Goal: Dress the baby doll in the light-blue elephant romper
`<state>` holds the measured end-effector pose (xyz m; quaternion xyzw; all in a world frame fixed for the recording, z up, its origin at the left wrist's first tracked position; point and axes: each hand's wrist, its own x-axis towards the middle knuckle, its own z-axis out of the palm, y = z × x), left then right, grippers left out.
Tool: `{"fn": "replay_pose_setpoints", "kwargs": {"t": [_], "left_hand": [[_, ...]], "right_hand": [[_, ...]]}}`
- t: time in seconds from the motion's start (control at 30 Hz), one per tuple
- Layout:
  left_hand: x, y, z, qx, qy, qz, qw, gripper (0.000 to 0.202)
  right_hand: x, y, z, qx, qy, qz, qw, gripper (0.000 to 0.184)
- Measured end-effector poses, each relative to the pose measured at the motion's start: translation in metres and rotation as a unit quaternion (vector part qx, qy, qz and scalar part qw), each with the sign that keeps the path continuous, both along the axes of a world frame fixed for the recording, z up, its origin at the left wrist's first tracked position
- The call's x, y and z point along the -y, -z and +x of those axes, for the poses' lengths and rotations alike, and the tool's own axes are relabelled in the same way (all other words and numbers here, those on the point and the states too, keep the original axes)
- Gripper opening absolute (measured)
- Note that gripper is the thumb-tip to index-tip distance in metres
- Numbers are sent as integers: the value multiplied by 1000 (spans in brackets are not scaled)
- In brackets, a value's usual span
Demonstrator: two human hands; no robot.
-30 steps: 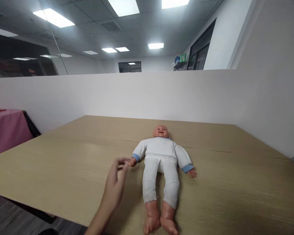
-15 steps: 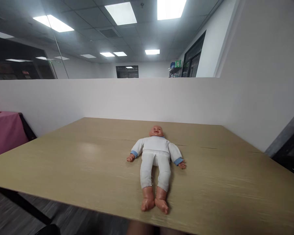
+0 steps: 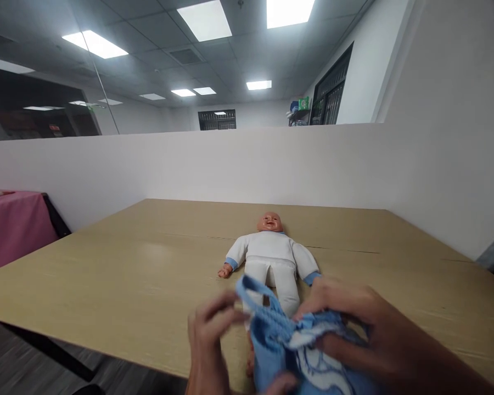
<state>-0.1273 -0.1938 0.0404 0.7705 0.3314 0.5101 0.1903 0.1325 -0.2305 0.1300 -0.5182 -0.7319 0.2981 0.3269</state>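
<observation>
A light-blue cloth garment (image 3: 267, 351) with a narrow strap and a white printed patch hangs bunched in front of me. My right hand (image 3: 354, 323) pinches its gathered upper edge between thumb and fingers. On the other side, my left hand (image 3: 212, 343) has its curled, motion-blurred fingers at the strap and a thumb low on the cloth. Behind the garment a baby doll (image 3: 270, 247) lies on its back, head away from me, in a white outfit with blue cuffs. The garment and my hands hide most of its lower legs and feet, and its hand on the right.
The doll rests on a wide wooden table (image 3: 127, 285) whose near edge runs along the lower left. A low white partition (image 3: 214, 164) stands behind it. To the far left is a surface under a pink cloth (image 3: 18, 225).
Both my hands have come into view from below with the blue garment, which now covers the doll's lower legs. The doll stays lying on the table; the view has shifted slightly.
</observation>
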Motion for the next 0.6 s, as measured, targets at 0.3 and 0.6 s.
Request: {"fn": "replay_pose_setpoints", "kwargs": {"t": [0.3, 0.6], "left_hand": [[-123, -101, 43, -145, 206, -87, 964, 53], [-197, -110, 81, -114, 363, -22, 925, 28]], "right_hand": [[-87, -27, 45, -19, 29, -31, 999, 45], [-126, -21, 57, -24, 37, 21, 999, 22]]}}
